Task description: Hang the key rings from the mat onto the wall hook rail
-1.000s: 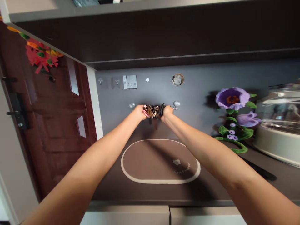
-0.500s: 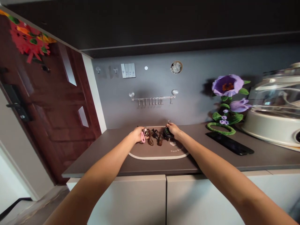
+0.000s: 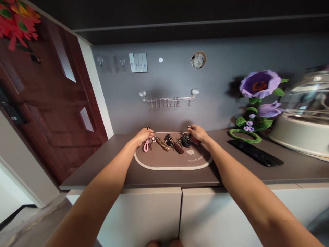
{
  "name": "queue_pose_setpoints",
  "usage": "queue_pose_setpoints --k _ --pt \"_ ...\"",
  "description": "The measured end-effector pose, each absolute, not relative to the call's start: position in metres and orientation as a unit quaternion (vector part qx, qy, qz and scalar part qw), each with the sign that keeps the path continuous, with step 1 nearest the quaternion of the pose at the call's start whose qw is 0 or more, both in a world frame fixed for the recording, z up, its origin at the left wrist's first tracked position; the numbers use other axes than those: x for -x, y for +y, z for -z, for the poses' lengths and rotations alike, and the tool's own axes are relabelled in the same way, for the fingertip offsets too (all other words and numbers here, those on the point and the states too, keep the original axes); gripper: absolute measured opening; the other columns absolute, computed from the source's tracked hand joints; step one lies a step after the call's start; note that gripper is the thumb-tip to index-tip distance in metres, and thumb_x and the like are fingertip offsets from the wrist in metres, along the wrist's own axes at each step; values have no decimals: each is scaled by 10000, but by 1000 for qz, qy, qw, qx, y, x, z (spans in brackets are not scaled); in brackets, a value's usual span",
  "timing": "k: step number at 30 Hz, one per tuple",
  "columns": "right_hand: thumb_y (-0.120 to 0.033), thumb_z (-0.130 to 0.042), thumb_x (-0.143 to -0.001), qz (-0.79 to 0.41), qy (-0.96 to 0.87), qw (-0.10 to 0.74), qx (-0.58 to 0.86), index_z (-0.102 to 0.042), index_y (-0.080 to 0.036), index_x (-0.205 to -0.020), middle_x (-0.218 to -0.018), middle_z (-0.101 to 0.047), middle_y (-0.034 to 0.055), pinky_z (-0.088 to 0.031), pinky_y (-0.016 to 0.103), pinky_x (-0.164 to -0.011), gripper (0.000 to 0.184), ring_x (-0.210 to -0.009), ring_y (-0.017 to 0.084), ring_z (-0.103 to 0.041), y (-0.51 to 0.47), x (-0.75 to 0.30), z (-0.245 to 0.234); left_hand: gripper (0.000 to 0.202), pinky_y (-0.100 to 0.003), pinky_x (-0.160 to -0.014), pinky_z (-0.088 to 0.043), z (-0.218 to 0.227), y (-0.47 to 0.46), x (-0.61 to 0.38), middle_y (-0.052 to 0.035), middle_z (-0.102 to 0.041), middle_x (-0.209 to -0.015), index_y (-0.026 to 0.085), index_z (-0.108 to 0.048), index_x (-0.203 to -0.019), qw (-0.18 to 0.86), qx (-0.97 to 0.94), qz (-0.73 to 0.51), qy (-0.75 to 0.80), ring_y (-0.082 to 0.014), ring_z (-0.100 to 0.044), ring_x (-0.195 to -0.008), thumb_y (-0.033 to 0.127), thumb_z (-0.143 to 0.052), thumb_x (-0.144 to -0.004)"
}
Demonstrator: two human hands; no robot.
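My left hand is closed at the left end of the row of keys. A pink strap loop lies beneath it, and a small dark piece pokes above the fingers. Across the brown mat lie a patterned key fob strap, some black keys, a brown leather fob and a black car-key fob. At the right end my right hand pinches a small metal key ring piece. A dark reddish item partly shows under that hand.
A clear rail with several hooks is fixed to the grey wall behind. On the right are a purple flower ornament, a black phone and a white appliance with a clear lid. A dark cabinet overhangs the counter.
My hands have moved apart, left hand leftward and right hand rightward. The bunched keys are now spread in a row on the mat. The view has tipped down slightly.
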State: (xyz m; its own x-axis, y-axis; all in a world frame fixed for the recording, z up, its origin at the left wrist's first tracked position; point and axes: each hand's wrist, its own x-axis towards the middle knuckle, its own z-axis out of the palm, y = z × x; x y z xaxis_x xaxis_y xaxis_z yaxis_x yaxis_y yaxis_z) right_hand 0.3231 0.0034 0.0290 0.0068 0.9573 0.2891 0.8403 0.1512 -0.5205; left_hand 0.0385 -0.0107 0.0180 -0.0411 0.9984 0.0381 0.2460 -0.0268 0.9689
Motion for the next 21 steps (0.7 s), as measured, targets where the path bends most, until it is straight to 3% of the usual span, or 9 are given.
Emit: queue_pose_setpoints --k 4,10,17,21 --pt "-242 -491 -789 -91 -689 302 652 -556 -143 -1088 -1067 -618 96 -406 237 -781 322 -940 180 -576 9 -326 -24 216 -200 -517 -410 -13 -5 -33 -98 -617 -915 135 -526 -912 380 -569 -444 579 -114 -558 -656 113 -472 -704" --pt "-248 -516 -777 -102 -661 358 652 -352 -143 -1293 -984 -649 100 -441 264 -760 552 -874 175 -605 11 -327 -19 280 -212 -565 -420 -13 -4 -30 -69 -621 -851 129 -545 -920 343 -608 -444 562 -116 -559 -647 108 -543 -641" --pt "-182 -474 -782 -100 -650 397 640 -524 -108 -1141 -999 -639 129 -435 292 -823 370 -917 179 -600 8 -323 -24 288 -231 -577 -421 -22 -18 -33 -57 -635 -804 136 -600 -882 370 -633 -429 527 -123 -557 -630 106 -533 -604" --pt "-198 -477 -784 -102 -680 423 590 -568 -129 -1077 -1001 -641 110 -423 305 -851 314 -910 171 -599 0 -313 -25 232 -251 -658 -429 -28 -24 -32 -60 -648 -860 152 -621 -844 361 -625 -473 506 -144 -577 -726 170 -552 -623"
